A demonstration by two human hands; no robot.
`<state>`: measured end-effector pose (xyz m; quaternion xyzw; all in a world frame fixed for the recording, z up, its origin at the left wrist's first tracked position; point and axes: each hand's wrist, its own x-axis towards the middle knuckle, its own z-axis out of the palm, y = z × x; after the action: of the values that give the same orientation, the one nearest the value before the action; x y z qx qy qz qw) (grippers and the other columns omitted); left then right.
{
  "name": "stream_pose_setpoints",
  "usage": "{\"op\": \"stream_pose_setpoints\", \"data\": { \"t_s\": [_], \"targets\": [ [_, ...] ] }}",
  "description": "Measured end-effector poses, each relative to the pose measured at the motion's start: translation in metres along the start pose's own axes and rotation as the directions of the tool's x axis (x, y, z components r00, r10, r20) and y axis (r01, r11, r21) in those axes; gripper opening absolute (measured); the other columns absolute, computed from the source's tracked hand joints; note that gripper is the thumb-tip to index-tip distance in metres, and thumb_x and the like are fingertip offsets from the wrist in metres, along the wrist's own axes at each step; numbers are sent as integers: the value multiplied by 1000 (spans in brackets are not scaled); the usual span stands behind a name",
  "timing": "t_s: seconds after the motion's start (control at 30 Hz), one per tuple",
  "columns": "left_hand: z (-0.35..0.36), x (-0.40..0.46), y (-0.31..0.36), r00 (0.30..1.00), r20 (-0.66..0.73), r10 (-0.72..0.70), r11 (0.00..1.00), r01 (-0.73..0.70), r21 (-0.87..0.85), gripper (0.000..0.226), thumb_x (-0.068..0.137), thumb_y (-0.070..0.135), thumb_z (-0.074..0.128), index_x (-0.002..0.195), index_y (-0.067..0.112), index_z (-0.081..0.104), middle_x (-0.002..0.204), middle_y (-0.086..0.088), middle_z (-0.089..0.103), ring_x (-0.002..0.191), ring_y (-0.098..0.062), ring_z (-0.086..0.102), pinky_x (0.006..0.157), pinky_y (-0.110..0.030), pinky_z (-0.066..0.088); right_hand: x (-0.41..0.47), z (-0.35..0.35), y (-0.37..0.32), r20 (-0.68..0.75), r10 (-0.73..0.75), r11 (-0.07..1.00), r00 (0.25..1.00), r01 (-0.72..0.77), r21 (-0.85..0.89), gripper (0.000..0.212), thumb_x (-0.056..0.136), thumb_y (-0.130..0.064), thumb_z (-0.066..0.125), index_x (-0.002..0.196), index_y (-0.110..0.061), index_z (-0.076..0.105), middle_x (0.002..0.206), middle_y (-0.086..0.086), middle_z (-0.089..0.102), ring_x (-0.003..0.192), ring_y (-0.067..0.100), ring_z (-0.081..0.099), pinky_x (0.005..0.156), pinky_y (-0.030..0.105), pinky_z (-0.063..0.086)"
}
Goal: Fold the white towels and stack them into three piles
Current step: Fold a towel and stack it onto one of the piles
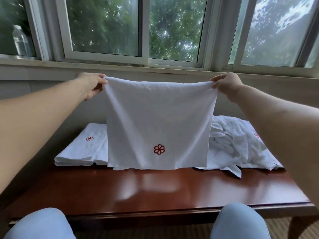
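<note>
A white towel (158,118) with a red flower emblem hangs stretched in the air above the table. My left hand (93,86) pinches its top left corner and my right hand (226,85) pinches its top right corner. The towel's lower edge hangs just over the tabletop. Behind it on the left lies a stack of folded white towels (81,149) with the same red emblem on top. On the right sits a crumpled heap of unfolded white towels (236,145). The hanging towel hides the middle of the table's far side.
The towels rest on a glossy dark red wooden table (155,190) whose front edge is near my knees. A wall and a row of windows (107,26) stand right behind the table. A clear bottle (20,40) stands on the sill at far left.
</note>
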<state>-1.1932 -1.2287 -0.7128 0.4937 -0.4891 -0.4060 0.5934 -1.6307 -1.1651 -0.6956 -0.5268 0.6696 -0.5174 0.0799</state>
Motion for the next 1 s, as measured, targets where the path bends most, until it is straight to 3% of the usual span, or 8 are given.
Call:
{"op": "stream_pose_setpoints", "data": {
  "t_s": [0.07, 0.2, 0.43, 0.53, 0.67, 0.77, 0.9, 1.0],
  "targets": [
    [-5, 3, -4, 987, -50, 154, 956, -136, 259, 23, 85, -1, 76, 79, 20, 70, 82, -2, 72, 76, -11, 64, 72, -20, 55, -3, 1, 3, -33, -54, 992, 998, 50, -112, 26, 91, -3, 61, 106, -17, 77, 96, 1, 69, 92, 19, 60, 76, 24, 47],
    [-10, 3, -9, 939, -28, 344, 771, -265, 579, 14, 78, 23, 86, 77, 27, 72, 85, 5, 74, 80, -15, 67, 84, -29, 54, -7, 1, 7, -94, -136, 945, 986, 101, -310, 31, 92, -6, 56, 111, -17, 77, 118, 6, 72, 112, 27, 64, 91, 28, 47],
    [-17, -9, -8, 966, 47, 254, 870, -250, 425, 21, 87, 10, 78, 82, 22, 62, 85, -5, 67, 73, -18, 64, 83, -38, 57, -21, -2, 4, -95, -149, 930, 984, 107, -351, 29, 98, -15, 50, 118, -19, 71, 127, 10, 67, 119, 31, 59, 97, 34, 45],
    [-27, -18, -4, 962, 82, 260, 860, -269, 434, 26, 88, 8, 77, 82, 22, 56, 87, -10, 65, 73, -18, 62, 78, -38, 56, -32, -9, 2, -23, -142, 936, 990, 127, -328, 25, 97, -11, 51, 112, -19, 69, 114, 11, 72, 105, 32, 67, 93, 36, 53],
    [-37, -26, 9, 942, 167, 291, 820, -335, 464, 26, 93, 1, 65, 76, 21, 60, 80, -4, 60, 78, -18, 54, 73, -30, 52, -42, -18, -10, 45, -164, 936, 985, 170, -307, 25, 93, -2, 49, 100, -23, 62, 81, 8, 73, 67, 14, 69, 64, 26, 50],
    [-41, -26, 26, 917, 157, 366, 721, -386, 575, 27, 90, 7, 61, 73, 23, 74, 77, 9, 70, 76, -16, 58, 75, -27, 47, -41, -23, -25, 34, -183, 932, 982, 185, -312, 35, 84, 3, 44, 83, -18, 71, 72, 8, 72, 62, 15, 65, 75, 29, 55],
    [-32, -20, 22, 889, 152, 431, 583, -403, 706, 32, 88, 10, 58, 78, 32, 79, 93, 10, 76, 76, -14, 63, 72, -26, 48, -31, -3, -30, -39, -187, 941, 982, 168, -294, 35, 83, -3, 47, 87, -16, 79, 62, 4, 69, 65, 21, 71, 77, 29, 56],
    [-12, 1, -15, 889, 214, 406, 435, -394, 810, 39, 95, 9, 55, 126, 26, 71, 153, -2, 50, 125, -29, 57, 97, -34, 49, -17, 43, -8, -13, -144, 921, 989, 130, -367, 31, 88, -3, 51, 109, -9, 72, 116, 19, 71, 105, 32, 68, 84, 31, 51]
  ]
}}
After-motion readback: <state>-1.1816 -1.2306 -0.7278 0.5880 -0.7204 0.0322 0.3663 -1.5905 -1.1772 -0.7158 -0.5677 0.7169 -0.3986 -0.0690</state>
